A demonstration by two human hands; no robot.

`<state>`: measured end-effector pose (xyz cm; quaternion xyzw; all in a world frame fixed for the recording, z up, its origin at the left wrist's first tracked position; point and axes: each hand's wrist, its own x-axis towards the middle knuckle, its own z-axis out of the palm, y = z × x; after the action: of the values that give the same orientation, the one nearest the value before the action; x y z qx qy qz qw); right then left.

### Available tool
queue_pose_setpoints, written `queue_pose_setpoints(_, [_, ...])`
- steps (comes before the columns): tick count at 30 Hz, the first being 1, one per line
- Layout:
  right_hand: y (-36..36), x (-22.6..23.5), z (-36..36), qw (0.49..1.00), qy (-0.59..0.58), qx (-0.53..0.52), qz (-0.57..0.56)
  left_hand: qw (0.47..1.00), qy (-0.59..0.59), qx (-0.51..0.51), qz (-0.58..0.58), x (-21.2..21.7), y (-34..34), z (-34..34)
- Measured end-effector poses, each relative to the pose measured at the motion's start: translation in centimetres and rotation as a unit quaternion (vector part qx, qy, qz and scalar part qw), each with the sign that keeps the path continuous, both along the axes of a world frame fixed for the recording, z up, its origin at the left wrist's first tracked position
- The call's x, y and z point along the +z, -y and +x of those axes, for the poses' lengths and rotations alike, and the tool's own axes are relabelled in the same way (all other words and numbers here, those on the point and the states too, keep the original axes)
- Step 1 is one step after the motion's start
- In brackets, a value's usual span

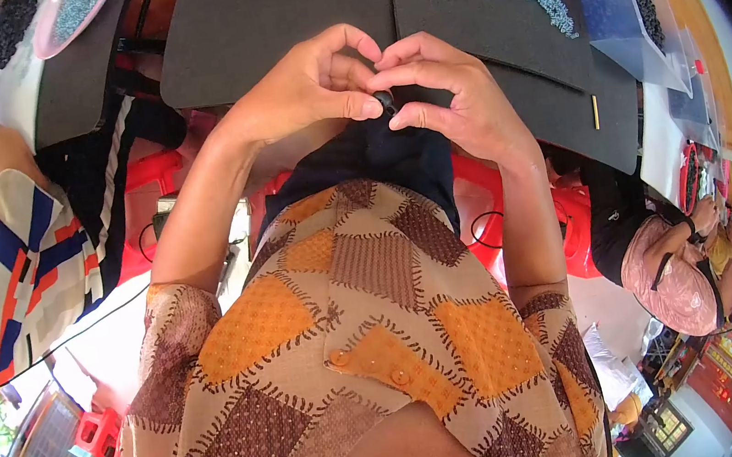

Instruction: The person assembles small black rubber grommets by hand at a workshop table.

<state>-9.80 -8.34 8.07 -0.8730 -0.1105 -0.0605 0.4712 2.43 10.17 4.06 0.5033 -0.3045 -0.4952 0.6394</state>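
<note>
1. Left hand (311, 88) pinches closed on the small black round plastic part (383, 101), held just off the dark foam mat's (265, 20) near edge
2. Right hand (450, 93) curls closed around the same part; a fitting step, seemingly, needing a steady press next

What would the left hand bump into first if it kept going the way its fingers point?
Probably the right hand: the left hand points right at it, and their fingertips already meet around a small black part.
</note>
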Motion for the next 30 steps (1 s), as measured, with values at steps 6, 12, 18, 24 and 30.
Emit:
queue_pose_setpoints(6, [-0.1,-0.7,-0.3,1.0,0.001,0.005,0.014,1.0,-0.003,-0.029,0.012,-0.3,0.2,0.2])
queue_pose_setpoints(12, [-0.5,-1.2,-0.5,0.998,0.05,-0.008,0.031,0.996,-0.067,-0.046,-0.023,-0.8,0.4,0.1])
queue_pose_setpoints(18, [-0.5,-1.9,0.2,0.997,0.059,-0.036,0.046,0.997,-0.063,-0.023,-0.031,-0.8,0.7,0.2])
queue_pose_setpoints(24, [0.2,-4.2,2.1,0.988,0.134,-0.061,-0.053,0.997,0.064,0.043,0.022,-1.4,1.2,1.4])
queue_pose_setpoints(30, [0.3,-4.8,3.1,0.988,0.1,-0.097,-0.063,0.941,0.305,0.116,0.087,-0.9,1.8,2.4])
